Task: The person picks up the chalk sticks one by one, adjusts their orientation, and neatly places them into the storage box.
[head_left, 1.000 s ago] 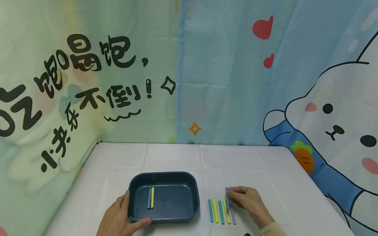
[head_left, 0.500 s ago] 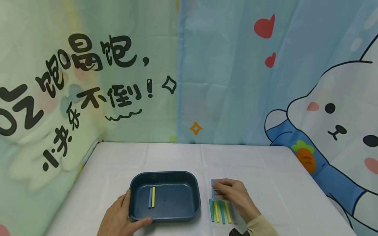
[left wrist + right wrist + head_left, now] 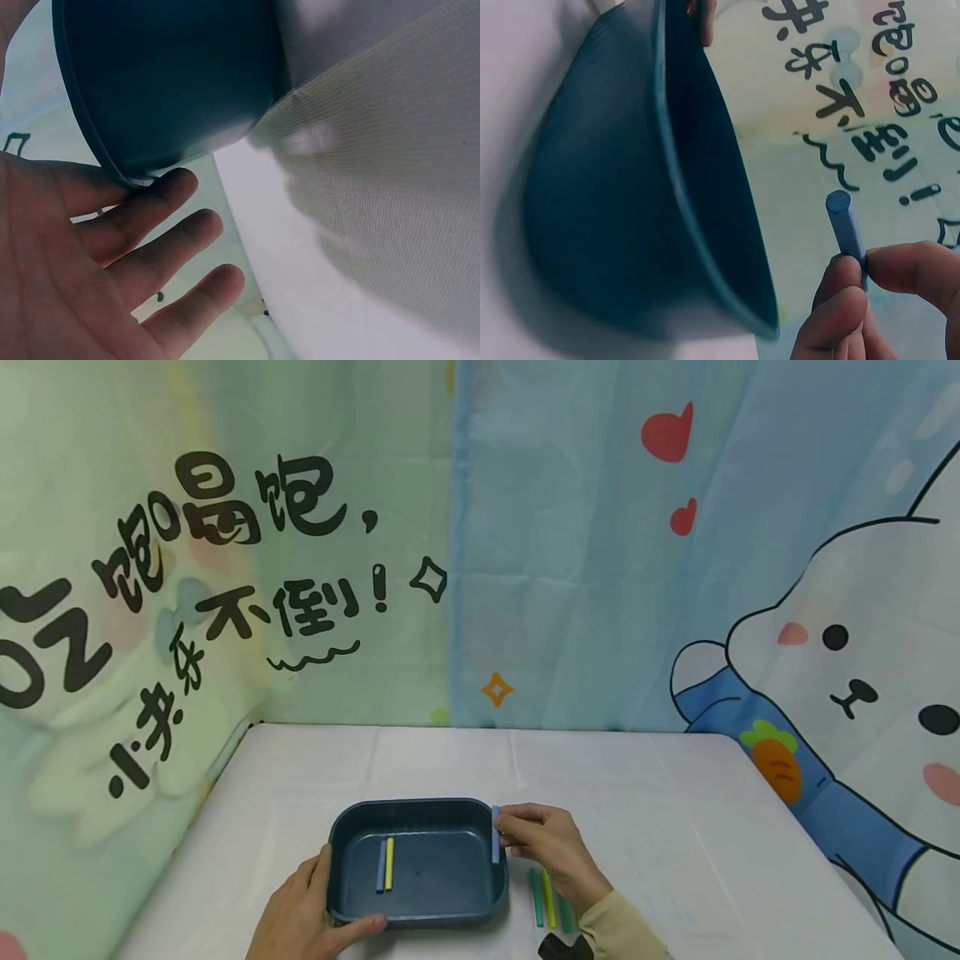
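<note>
Right wrist: blue stick (image 3: pixel 844 229), pinched by the right hand (image 3: pixel 551 847), is seen end-on beyond the fingers (image 3: pixel 842 315); head only: yellow stick (image 3: pixel 389 865), in tray (image 3: pixel 442 881) touched by left hand (image 3: pixel 298 903), fingers extended.

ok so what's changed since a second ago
The right hand has carried its blue stick leftward, from over the row of sticks to the right rim of the tray; nothing was let go. The left hand stays at the tray, and the blue and yellow pair inside lies as before.

right hand (image 3: pixel 551 847) bare, pale beige sleeve (image 3: pixel 624 927) behind it, black angular piece (image 3: pixel 566 947) beside sleeve, left hand (image 3: pixel 298 902) bare
</note>
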{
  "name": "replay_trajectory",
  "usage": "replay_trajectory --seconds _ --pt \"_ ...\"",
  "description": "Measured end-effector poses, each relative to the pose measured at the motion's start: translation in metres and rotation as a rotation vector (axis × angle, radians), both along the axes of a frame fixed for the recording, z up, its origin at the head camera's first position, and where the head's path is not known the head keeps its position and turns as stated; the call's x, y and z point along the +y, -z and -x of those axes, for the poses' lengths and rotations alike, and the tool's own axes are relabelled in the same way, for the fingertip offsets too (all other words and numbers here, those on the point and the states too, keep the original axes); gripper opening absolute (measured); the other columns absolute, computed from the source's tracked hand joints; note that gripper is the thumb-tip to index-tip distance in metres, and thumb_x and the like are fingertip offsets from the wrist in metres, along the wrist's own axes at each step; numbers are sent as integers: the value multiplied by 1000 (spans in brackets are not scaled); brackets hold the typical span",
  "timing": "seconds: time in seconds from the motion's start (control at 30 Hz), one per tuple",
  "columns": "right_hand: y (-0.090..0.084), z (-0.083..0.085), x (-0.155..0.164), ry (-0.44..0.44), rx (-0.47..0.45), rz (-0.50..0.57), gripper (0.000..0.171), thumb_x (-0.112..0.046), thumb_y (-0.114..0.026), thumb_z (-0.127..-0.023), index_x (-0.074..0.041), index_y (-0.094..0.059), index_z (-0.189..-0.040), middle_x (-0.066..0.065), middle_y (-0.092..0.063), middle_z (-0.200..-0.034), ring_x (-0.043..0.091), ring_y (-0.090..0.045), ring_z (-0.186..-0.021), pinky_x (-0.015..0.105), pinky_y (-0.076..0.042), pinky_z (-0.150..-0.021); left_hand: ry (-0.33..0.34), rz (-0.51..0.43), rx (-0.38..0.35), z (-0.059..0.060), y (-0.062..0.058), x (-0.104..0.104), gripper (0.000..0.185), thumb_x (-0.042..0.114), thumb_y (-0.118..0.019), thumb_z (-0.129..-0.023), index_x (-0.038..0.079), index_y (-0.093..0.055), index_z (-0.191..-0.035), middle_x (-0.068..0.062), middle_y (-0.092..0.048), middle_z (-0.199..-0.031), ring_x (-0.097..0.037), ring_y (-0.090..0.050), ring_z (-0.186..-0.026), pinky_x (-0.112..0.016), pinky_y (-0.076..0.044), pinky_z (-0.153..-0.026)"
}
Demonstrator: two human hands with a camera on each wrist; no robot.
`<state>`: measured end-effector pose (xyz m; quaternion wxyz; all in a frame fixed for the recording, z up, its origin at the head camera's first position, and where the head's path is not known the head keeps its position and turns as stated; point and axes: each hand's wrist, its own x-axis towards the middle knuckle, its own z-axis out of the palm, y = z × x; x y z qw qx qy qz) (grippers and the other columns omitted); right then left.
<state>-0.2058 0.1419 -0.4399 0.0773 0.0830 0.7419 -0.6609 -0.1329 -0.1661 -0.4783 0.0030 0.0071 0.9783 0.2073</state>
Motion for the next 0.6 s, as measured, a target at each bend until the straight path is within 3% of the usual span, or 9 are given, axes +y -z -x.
replay_trajectory --seconds 0.6 --pt "3 7 -47 -106 48 63 40 -19 -78 -89 8 -68 -117 7 -73 -88 15 -68 -76 28 -57 -68 -8 -4 -19 0 1 0 133 86 -68 -68 -14 -36 -149 -31 -54 -135 -43 -58 -118 -56 -51 -96"
